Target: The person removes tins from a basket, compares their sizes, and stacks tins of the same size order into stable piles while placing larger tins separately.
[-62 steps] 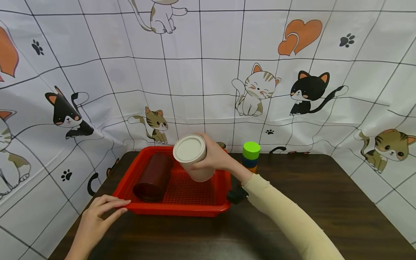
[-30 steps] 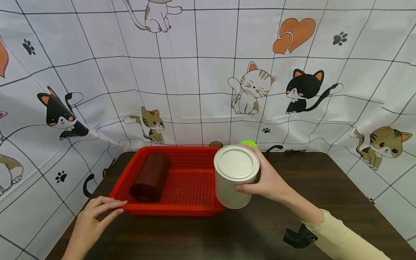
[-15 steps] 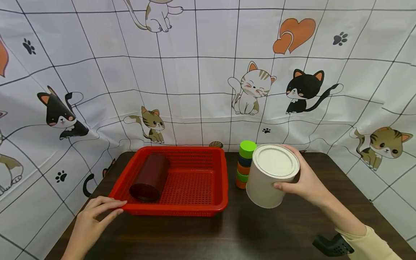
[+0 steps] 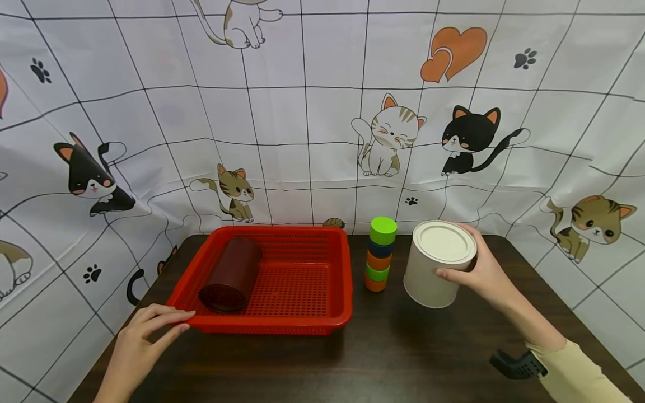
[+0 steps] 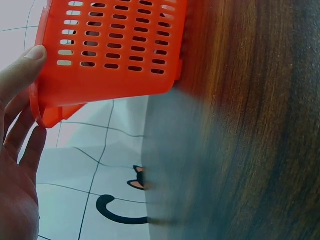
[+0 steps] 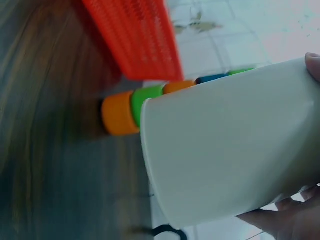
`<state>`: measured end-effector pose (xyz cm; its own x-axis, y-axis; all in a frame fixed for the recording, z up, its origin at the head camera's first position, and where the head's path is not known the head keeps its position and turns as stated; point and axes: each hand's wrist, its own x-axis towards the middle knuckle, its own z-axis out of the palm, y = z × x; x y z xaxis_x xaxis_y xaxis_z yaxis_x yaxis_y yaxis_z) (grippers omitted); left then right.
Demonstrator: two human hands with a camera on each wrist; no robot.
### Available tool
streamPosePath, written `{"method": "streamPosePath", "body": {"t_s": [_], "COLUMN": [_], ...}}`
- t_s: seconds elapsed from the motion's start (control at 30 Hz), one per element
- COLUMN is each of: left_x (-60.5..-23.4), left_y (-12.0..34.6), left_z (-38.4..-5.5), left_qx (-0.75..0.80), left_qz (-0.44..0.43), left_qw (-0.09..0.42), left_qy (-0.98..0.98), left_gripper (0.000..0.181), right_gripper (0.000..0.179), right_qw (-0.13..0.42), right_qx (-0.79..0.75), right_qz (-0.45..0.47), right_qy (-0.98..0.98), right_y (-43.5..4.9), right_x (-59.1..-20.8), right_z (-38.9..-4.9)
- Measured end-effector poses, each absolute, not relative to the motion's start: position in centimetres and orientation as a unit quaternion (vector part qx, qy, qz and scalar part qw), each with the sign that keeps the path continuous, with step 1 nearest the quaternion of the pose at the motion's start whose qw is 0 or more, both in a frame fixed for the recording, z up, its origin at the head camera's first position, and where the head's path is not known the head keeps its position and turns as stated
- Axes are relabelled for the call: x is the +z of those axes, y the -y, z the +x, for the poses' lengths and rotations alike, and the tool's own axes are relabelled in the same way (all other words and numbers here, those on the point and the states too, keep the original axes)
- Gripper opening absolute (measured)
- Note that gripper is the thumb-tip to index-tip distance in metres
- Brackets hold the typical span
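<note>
My right hand (image 4: 481,274) grips a white cylindrical canister (image 4: 430,277) with a flat lid, thumb on its near side and the other fingers behind it. The canister leans slightly, its base close over the dark table. In the right wrist view the canister (image 6: 225,145) fills much of the picture, and fingers show at its right edge. My left hand (image 4: 143,341) holds the near left corner of a red perforated basket (image 4: 272,323). Thumb and fingers lie on either side of that corner in the left wrist view. A dark brown cylinder (image 4: 232,274) lies in the basket's left part.
Between basket and canister stands an upright stack of green, blue and orange round pieces (image 4: 380,254). A cat-print curtain (image 4: 312,112) hangs behind the dark wooden table (image 4: 302,369) and along both sides. A black wrist device (image 4: 519,365) sits by the right sleeve.
My right hand has carried the canister from over the basket rightwards, past the coloured stack, then slightly farther back. The stack now shows fully. My left hand stays at the basket corner.
</note>
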<state>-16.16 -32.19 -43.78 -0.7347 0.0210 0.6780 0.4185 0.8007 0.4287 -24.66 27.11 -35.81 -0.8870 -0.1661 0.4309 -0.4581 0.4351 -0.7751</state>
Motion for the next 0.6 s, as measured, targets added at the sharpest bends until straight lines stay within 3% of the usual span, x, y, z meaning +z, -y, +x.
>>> {"method": "streamPosePath", "body": {"t_s": [0.6], "left_x": [-43.7], "left_y": [32.0], "left_z": [-16.0], "left_qx": [-0.296], "left_qz": [-0.128], "left_qw": [0.345], "left_qy": [0.882], "left_gripper": [0.045], "right_gripper": [0.091], "right_qw": [0.107], "right_qx": [0.509], "right_qz": [0.162], "right_qy": [0.839], "right_y": [-28.4], "right_x": [-39.4], "right_z": [-28.5]}}
